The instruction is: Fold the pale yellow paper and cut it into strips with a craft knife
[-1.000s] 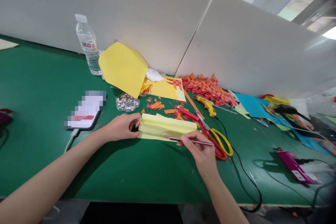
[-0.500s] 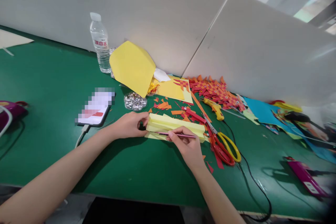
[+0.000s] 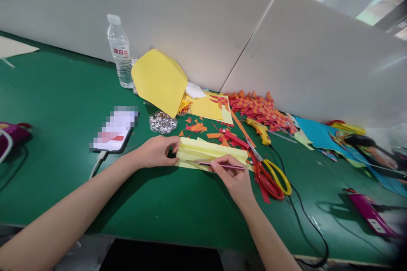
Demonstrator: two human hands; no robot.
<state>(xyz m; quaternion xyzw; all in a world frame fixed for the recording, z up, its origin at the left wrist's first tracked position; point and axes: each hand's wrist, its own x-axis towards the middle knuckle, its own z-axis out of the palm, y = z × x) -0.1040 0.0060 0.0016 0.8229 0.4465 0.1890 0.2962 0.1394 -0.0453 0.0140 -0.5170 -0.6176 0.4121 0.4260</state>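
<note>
- Left arm (image 3: 79, 205): bare, slanting up from the lower left, wrist (image 3: 136, 159) nearly straight.
- Left hand (image 3: 157, 151): fingers curved above, thumb (image 3: 170, 161) below, gripping (a small gap shows inside the curl).
- Right arm (image 3: 270, 230): bare, rising leftward from the lower right.
- Right hand (image 3: 233, 176): thumb and fingers pinched together as for writing, near the left hand and slightly lower.

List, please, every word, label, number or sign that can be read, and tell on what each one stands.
"凉白水" (best reading; the first character is uncertain), in red on the plastic water bottle.
Too small to read: the tiny print beside it.
Not readable: the pixelated smartphone screen.
</note>
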